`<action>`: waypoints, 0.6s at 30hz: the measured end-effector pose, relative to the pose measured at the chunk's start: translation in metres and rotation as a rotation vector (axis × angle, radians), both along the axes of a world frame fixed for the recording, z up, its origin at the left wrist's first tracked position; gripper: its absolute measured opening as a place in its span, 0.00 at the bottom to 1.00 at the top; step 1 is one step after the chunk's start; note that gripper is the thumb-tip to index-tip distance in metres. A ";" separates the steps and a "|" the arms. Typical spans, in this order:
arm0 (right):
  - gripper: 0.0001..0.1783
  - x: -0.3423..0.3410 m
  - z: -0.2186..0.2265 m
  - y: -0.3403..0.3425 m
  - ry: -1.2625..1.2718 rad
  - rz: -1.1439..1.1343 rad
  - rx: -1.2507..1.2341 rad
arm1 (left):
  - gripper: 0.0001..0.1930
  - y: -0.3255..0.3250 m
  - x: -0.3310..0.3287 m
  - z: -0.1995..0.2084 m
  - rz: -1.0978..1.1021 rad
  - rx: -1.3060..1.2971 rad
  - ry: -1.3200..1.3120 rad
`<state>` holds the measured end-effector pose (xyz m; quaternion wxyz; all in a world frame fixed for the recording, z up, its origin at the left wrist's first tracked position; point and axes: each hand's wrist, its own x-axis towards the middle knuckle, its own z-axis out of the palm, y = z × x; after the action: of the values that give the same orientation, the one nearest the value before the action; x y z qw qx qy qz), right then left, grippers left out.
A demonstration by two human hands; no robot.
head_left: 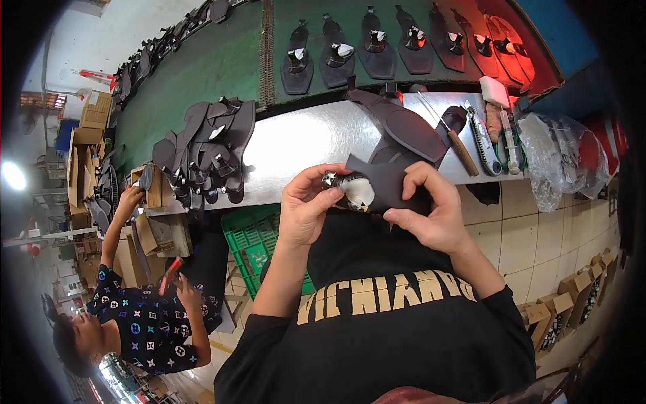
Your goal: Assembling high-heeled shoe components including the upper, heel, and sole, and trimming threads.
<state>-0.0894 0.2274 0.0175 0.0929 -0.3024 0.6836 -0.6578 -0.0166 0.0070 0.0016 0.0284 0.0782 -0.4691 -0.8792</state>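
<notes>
Head view: the black sandal [389, 180] is held up by the near edge of the metal surface [289, 151], between both hands, its long axis seemingly running left to right. The left hand [308, 205] pinches the ornamented end beside the white patch [360, 192]; the right hand [437, 210] grips the opposite end, nearer the wooden-handled awl [463, 153].

Charcoal shoe piece [387, 180] in the right grip [432, 212] — white patch [361, 192] beside the left grip [308, 203]; silvery surface [296, 138] beyond both, green crate [254, 236] to their left — brown-handled tool [462, 152] to their right.
</notes>
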 end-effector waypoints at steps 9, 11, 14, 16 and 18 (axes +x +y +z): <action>0.27 0.011 0.002 -0.005 0.150 -0.013 0.058 | 0.19 -0.001 0.003 -0.004 0.043 -0.013 0.042; 0.26 0.011 0.001 -0.006 0.143 -0.014 0.045 | 0.19 0.000 0.002 -0.003 0.042 -0.024 0.067; 0.26 0.013 -0.001 -0.006 0.140 -0.016 0.032 | 0.19 0.001 0.004 -0.004 0.045 -0.033 0.068; 0.25 0.012 -0.003 -0.006 0.134 -0.022 0.032 | 0.19 0.001 0.002 -0.005 0.039 -0.020 0.062; 0.25 0.012 -0.004 -0.006 0.135 -0.027 0.033 | 0.19 0.000 0.002 -0.006 0.036 -0.010 0.060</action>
<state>-0.0778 0.2210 0.0134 0.0427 -0.3355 0.7029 -0.6257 -0.0144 0.0073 -0.0043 0.0585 0.0601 -0.4708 -0.8782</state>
